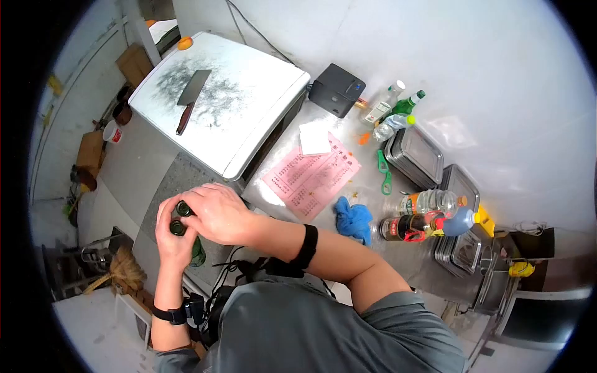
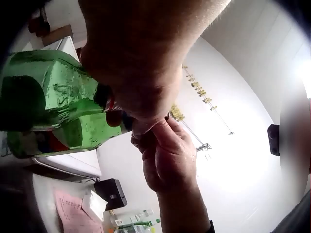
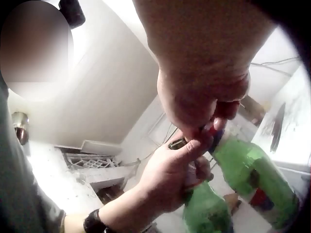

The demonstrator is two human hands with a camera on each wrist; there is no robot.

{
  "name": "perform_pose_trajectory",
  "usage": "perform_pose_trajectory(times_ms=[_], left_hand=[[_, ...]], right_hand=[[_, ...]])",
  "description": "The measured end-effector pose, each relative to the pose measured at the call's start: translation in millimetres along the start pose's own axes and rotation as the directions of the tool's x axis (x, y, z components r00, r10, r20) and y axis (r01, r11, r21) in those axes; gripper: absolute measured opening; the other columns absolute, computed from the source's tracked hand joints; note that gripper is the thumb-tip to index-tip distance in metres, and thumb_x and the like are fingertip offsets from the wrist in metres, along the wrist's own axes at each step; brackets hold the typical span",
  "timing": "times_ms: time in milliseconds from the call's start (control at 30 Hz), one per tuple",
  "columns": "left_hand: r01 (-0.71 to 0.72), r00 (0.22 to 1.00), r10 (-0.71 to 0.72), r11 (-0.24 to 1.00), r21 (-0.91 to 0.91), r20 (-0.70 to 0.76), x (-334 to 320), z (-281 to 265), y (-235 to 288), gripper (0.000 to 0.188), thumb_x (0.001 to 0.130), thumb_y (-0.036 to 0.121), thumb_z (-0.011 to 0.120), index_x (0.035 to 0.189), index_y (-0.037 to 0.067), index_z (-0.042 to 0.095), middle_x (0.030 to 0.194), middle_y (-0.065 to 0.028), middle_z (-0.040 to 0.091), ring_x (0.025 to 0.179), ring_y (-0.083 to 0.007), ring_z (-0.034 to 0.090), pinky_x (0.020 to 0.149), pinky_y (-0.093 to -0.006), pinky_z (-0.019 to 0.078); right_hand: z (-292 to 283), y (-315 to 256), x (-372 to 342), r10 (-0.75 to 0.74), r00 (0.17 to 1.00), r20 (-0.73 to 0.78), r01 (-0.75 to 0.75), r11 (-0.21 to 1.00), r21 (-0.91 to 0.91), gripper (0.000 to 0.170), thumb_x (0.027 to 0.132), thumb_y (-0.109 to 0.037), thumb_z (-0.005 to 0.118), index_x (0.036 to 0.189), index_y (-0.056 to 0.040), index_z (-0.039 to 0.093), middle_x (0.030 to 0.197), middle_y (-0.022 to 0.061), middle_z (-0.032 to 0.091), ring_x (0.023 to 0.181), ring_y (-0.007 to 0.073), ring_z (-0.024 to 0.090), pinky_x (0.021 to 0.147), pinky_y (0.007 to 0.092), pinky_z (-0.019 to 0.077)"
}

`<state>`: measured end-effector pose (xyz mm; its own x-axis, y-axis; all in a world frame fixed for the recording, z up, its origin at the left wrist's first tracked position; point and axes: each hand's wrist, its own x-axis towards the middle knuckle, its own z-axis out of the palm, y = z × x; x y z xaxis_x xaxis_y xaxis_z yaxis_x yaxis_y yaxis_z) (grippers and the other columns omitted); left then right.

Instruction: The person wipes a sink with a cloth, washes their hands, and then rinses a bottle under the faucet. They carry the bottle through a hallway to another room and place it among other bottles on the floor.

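Room for movement is given by the floor (image 1: pixel 130 177) on the left; ahead it is bounded by the edge of a white cabinet (image 1: pixel 249 68), on the right by the counter (image 1: pixel 370 186). Near that edge, a green bottle (image 3: pixel 206 211) is gripped at the neck by the left hand (image 1: pixel 173 242), fingers curled; a second bottle's neck (image 3: pixel 257 179) is pinched by the right hand (image 1: pixel 221 214), its forearm angled across the body.
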<state>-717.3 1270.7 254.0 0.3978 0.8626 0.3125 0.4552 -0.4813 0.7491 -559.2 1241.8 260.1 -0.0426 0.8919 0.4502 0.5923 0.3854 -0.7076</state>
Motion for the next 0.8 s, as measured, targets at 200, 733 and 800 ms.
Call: perform_pose_trajectory(times_ms=[200,733,800], left_hand=[[0.155,0.984,-0.161,0.985,-0.071,-0.078,-21.5,-24.3,-25.9,0.054,0.073,0.002,0.068,0.125,0.002,0.054,0.112,-0.0087,0.062,0.096,-0.0167,0.058,0.084,-0.0297,0.0466],[0.378,0.912,-0.409,0.858,-0.348,-0.017,-23.3,-23.1,-27.8,0.027,0.084,0.003,0.062,0.11,0.001,0.054,0.108,-0.0089,0.063,0.067,-0.0083,0.056,0.052,-0.0205,0.046],[0.357,0.911,-0.406,0.861,-0.362,-0.066,-28.0,-23.9,-34.7,0.026,0.084,0.004,0.062,0.108,0.001,0.054,0.109,-0.0098,0.063,0.067,-0.0082,0.056,0.052,-0.0204,0.0456]], right_hand=[[30.7,-15.8,14.1,-0.02,0.988,0.153,0.015,0.999,0.03,0.026,0.075,-0.019,0.066,0.095,-0.0025,0.06,0.088,0.0141,0.064,0.088,0.0336,0.059,0.08,0.0427,0.0458],[-215.9,126.4,-18.6,0.3,0.922,-0.246,-0.381,0.814,-0.437,0.037,0.083,-0.021,0.061,0.117,-0.0057,0.059,0.104,0.019,0.065,0.09,0.028,0.064,0.077,0.0367,0.0516],[-300.9,159.9,-30.6,0.483,0.726,-0.49,-0.686,0.562,-0.462,0.034,0.084,-0.023,0.06,0.113,-0.0049,0.061,0.1,0.0187,0.067,0.09,0.0303,0.065,0.079,0.0375,0.0511]])
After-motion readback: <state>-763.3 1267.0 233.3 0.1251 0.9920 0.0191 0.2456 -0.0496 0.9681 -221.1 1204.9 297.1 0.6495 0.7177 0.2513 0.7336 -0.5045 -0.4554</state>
